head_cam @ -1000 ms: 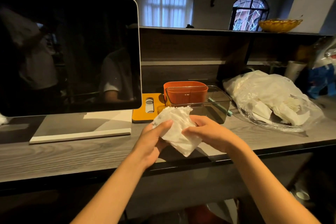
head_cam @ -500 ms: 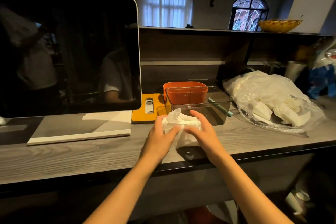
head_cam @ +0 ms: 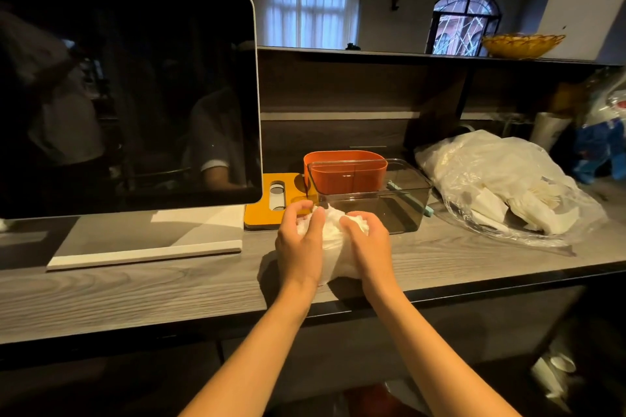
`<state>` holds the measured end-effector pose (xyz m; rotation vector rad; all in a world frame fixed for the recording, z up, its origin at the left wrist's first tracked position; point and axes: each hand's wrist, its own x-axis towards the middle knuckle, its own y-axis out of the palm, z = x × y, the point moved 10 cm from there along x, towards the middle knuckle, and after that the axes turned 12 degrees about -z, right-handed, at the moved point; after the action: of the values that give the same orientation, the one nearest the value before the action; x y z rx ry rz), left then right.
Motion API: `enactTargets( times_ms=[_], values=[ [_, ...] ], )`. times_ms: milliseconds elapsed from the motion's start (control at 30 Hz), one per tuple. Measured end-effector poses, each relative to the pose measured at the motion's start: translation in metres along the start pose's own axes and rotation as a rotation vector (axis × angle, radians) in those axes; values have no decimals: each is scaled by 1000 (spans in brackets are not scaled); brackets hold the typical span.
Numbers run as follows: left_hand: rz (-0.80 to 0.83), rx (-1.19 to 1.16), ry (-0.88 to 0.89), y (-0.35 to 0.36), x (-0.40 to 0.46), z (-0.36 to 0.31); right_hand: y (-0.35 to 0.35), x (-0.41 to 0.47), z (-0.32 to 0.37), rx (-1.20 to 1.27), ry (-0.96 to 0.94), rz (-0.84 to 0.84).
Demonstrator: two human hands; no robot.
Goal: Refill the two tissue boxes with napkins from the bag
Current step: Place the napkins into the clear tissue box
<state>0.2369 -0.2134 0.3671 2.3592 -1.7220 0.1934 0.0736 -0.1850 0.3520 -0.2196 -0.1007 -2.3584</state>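
Both hands on one wad of napkins [head_cam: 333, 247], low over the worktop [head_cam: 135, 288]. Left hand [head_cam: 299, 249] curled round the wad's left flank, thumb over the top; right hand [head_cam: 367, 244] curled round the right flank, fingers [head_cam: 352, 225] pressing into the paper. Wad bunched, no clear long axis, near end touching or just above the worktop: cannot tell which. Clear tissue box [head_cam: 389, 200] directly beyond the fingertips, open top, long axis running left to right. Orange tissue box [head_cam: 345, 173] behind it, further off. Likely next: lift forward over the near rim. Right hand slightly nearer the box. Bag [head_cam: 501, 193] off to the right, well apart.
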Motion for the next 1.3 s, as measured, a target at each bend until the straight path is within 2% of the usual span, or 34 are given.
enactTargets(
  times_ms=[133, 200, 267, 333, 433, 500, 567, 700, 833, 900, 967, 1067, 1133, 1267, 1300],
  values=[
    [23, 98, 76, 2, 8, -3, -1, -1, 1, 38, 1, 11],
    [36, 111, 35, 1, 8, 4, 2, -2, 0, 33, 11, 25],
    [38, 129, -1, -3, 7, 10, -3, 1, -4, 37, 33, -31],
    [46, 65, -33, -7, 6, 13, -9, 4, -7, 46, 47, -74],
    [105, -36, -37, -3, 0, 4, 0, 1, -2, 79, 28, 4],
    [126, 60, 33, 2, -3, -3, 6, -1, 0, 43, -2, 45],
    [108, 173, 62, 5, 0, 1, 1, 1, -4, -3, 4, 0],
    [123, 243, -15, 5, 3, 13, 3, -2, 0, -55, -31, 11],
    [151, 232, 186, 8, -7, -14, -10, -2, 21, -109, -207, -131],
    [220, 219, 297, 13, -12, -28, -18, 5, 31, -121, -250, -171],
    [338, 301, 396, 23, -15, -39, -20, 13, 50, -147, -290, -152],
    [491, 440, 446, 38, -16, -54, -15, 26, 84, -220, -353, -47],
    [558, 443, 352, 47, -9, -57, -11, 38, 102, -287, -347, 20],
    [708, 272, -39, 59, 4, -48, 5, 59, 113, -501, -237, 161],
    [742, 234, -105, 62, 3, -50, 6, 67, 109, -476, -161, 163]
  ],
)
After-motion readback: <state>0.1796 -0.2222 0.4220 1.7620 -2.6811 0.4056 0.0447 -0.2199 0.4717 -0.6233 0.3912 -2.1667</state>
